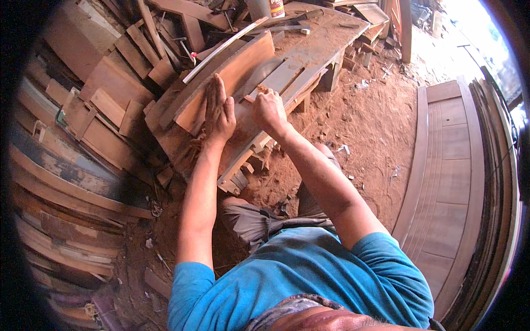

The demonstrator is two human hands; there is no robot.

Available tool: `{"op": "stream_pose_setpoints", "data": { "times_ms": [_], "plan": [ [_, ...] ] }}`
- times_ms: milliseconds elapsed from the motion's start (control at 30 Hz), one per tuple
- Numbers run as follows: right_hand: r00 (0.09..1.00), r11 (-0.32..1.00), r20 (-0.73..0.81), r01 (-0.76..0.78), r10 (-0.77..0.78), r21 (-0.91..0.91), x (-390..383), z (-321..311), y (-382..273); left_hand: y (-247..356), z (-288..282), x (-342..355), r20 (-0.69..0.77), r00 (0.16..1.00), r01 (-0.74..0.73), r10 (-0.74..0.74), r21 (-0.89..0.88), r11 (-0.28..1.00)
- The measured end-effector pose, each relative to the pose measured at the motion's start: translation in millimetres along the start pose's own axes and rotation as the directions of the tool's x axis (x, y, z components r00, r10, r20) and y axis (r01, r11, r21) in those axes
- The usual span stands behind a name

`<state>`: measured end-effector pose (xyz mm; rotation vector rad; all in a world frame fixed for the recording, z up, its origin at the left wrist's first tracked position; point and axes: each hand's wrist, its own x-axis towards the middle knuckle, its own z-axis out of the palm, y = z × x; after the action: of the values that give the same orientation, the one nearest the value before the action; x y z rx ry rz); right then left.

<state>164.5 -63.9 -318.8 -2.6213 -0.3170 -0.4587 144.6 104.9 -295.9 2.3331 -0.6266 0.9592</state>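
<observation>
Across the worktop in the head view, an upright brown board runs near-left to far-right. Nearer it, the left hand lies along its face, fingers straight; the right hand has fingers curled around a small wood strip.

Left hand flat against board — right hand curled near saw blade.

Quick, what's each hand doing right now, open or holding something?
Left hand: open, flat against the long reddish-brown wooden board.
Right hand: closed, apparently on a small pale wooden stick.
</observation>
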Motion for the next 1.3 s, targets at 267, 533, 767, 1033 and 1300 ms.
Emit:
{"op": "stream_pose_setpoints", "data": {
  "times_ms": [267, 533, 767, 1033, 1300],
  "plan": [
    [0.988, 0.986, 0.036, 0.155, -0.152, -0.068, -31.4, -23.7, -6.7, 21.1, -61.2, 12.8, -0.301, 0.95, -0.033, -0.079, -0.349, 0.937],
    [0.938, 0.939, 0.054, 0.34, -0.343, 0.045, -48.2, -22.7, -11.9, 46.0, -58.0, -53.1, 0.128, 0.765, 0.583, -0.631, -0.555, 0.594],
    [0.945, 0.886, -0.158, 0.325, -0.287, 0.331, -74.2, -64.3, -37.0, 93.6, -24.0, -57.1, 0.282, 0.531, 0.595, -0.799, -0.795, 0.115],
    [0.917, 0.526, 0.396, -0.311, -0.055, 0.792, -77.8, -78.9, 7.6, 92.2, -28.7, -49.5, 0.321, 0.61, 0.575, -0.725, -0.809, 0.125],
    [0.89, 0.403, 0.438, -0.356, -0.129, 0.843, -87.2, -87.8, 3.0, 95.2, -31.4, -50.0, 0.378, 0.612, 0.612, -0.694, -0.782, 0.114]
  ]
}}
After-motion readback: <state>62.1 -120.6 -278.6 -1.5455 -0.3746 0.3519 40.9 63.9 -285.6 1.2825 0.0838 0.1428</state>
